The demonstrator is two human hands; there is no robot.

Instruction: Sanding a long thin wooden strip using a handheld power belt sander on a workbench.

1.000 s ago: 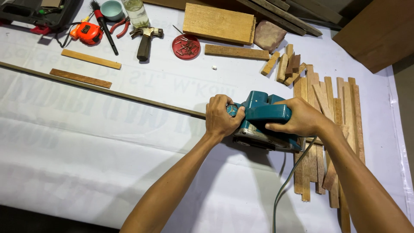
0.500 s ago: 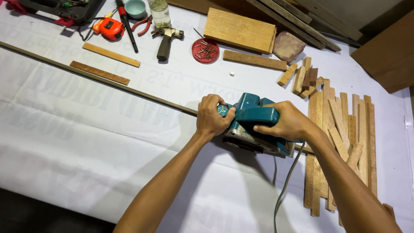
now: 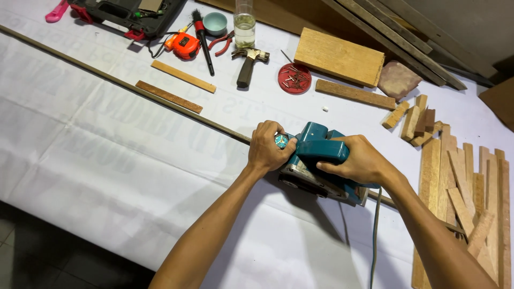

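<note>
My left hand fingers grip the front knob and my right hand fingers clasp the handle of the teal planer on the long strip.

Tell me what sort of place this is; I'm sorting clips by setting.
Probably a small woodworking shop: both hands grip a teal electric planer on a long wooden strip, with offcuts, a hammer and a lid of nails on the covered table.

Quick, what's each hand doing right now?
Left hand: closed on the front knob of the teal electric planer.
Right hand: closed around the planer's handle.
</note>
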